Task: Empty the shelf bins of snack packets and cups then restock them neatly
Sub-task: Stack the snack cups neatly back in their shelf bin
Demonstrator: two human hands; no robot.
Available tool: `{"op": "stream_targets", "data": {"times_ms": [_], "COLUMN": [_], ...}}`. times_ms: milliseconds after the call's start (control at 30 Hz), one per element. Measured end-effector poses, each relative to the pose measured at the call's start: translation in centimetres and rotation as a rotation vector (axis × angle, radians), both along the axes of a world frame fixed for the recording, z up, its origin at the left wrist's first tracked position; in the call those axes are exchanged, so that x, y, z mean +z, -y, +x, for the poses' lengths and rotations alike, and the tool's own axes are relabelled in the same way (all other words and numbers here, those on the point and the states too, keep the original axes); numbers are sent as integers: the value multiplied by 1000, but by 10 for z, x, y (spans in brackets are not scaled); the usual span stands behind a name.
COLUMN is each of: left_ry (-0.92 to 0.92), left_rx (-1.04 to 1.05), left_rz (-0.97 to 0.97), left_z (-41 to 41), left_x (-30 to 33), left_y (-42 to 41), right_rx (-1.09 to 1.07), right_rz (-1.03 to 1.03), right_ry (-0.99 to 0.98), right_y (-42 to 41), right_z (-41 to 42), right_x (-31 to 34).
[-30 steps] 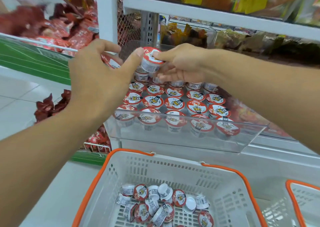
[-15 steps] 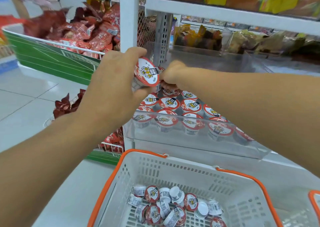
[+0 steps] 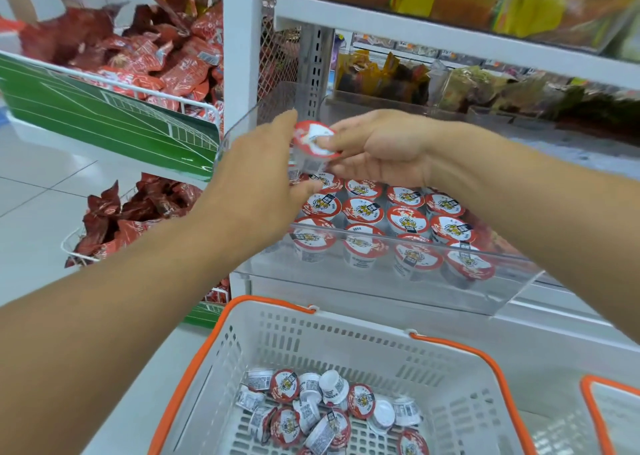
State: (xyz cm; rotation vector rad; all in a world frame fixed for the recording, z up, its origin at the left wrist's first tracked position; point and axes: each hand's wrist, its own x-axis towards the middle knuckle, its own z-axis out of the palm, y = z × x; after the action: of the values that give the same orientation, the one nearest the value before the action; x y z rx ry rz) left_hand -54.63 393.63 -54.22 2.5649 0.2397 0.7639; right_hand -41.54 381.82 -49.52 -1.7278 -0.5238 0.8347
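Held cup (image 3: 313,149) tilted, red-and-white lid facing up toward the camera, above the clear bin (image 3: 381,281). Pinched between both hands: left hand (image 3: 256,177) fingers curled at its side, right hand (image 3: 377,149) fingers clamped on lid and base. Below, upright cups in rows (image 3: 401,226); underneath, white basket (image 3: 311,343) with tumbled cups (image 3: 325,409).
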Motion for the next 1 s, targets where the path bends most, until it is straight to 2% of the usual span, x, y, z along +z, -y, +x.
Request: {"op": "stream_targets", "data": {"times_ms": [100, 233, 367, 500, 600, 733, 767, 833, 900, 1000], "left_ry": [-195, -384, -400, -376, -345, -275, -258, -249, -260, -209], "left_rx": [-13, -106, -125, -135, -154, -188, -199, -210, -202, -188], "left_rz": [132, 168, 205, 197, 187, 173, 176, 176, 179, 215], "left_z": [-5, -12, -10, -7, -5, -4, -3, -2, -1, 0], "left_x": [-5, -8, -10, -13, -15, -17, -17, -17, -17, -16], "left_y": [-1, -4, -5, -7, -8, -7, -6, -4, -3, -2], "right_rx": [-284, -367, -403, -392, -276, 32, 116, 252, 370, 399], "right_rz": [-159, -271, -248, -331, -489, -1041, -1201, -1491, -1680, -1678], "right_ry": [48, 45, 57, 103, 336, 1116, 1213, 1191, 1100, 1092], "right_y": [-8, -22, -30, -28, -15, 29, 40, 61, 73, 76], "right_z": [24, 32, 33, 38, 41, 63, 66, 66, 63, 63], "right_x": [-11, -32, -39, -36, -16, 17, 19, 17, 7, 4]}}
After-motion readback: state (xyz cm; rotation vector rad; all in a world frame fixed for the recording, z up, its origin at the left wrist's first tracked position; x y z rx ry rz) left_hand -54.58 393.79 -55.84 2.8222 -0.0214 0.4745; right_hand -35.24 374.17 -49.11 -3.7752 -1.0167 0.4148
